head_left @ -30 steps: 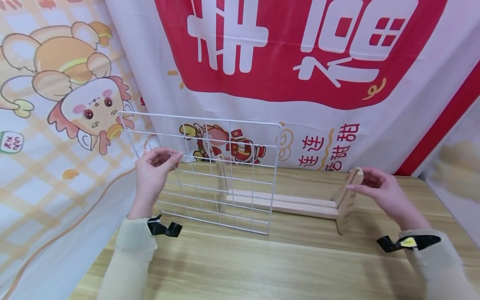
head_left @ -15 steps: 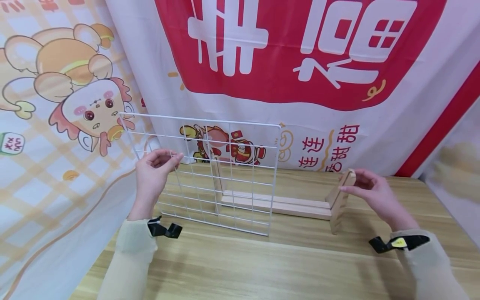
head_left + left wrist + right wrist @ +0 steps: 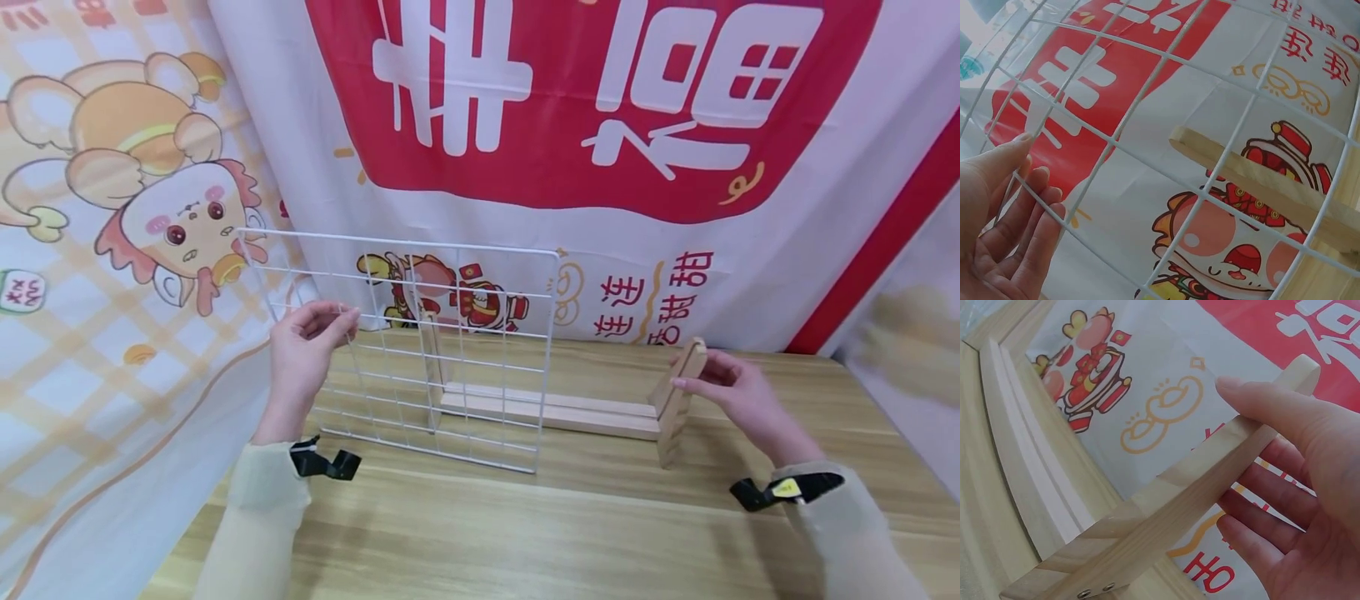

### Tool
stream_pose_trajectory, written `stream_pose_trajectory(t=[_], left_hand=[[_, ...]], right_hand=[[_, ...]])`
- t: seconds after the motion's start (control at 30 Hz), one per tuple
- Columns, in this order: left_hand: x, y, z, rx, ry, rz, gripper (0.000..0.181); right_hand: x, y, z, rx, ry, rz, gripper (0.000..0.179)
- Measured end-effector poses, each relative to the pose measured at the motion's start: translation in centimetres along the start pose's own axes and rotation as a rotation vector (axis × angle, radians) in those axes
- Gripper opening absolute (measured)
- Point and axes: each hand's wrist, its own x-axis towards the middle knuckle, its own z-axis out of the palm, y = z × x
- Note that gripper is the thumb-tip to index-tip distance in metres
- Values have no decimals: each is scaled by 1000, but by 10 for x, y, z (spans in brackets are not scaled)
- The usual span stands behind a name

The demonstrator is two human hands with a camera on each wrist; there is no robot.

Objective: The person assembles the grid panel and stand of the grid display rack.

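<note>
A white wire grid panel (image 3: 411, 242) stands upright on the wooden tabletop, tilted slightly. My left hand (image 3: 303, 342) pinches its left part between thumb and fingers; in the left wrist view the fingers (image 3: 1041, 240) wrap a wire. Behind the panel and to its right is a light wooden stand, with a grooved rail (image 3: 592, 416) joining two slanted uprights. With thumb in front and fingers behind, my right hand (image 3: 738, 396) holds the top of the right upright (image 3: 1166, 500). The left upright (image 3: 1247, 169) shows through the mesh.
A white cloth (image 3: 465, 212) with red and cartoon prints hangs right behind the stand. Another printed, checked cloth (image 3: 60, 350) borders the left side. The wood-grain tabletop (image 3: 480, 533) extends in front of both objects.
My right hand has shifted the wooden stand leftward, so more of it lies behind the wire grid. The left hand and the grid have stayed almost in place.
</note>
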Motion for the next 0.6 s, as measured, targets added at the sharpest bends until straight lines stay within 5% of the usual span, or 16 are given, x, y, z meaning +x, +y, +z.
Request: stream_pose_trajectory(t=[0.33,0.6], left_hand=[[1,-4,-3,-167,-236,45,23],[-1,-2,7,-159,-234,27,21]], right_hand=[[2,6,6,56,-1,-37,54],[5,7,1,48,-17,-36,56]])
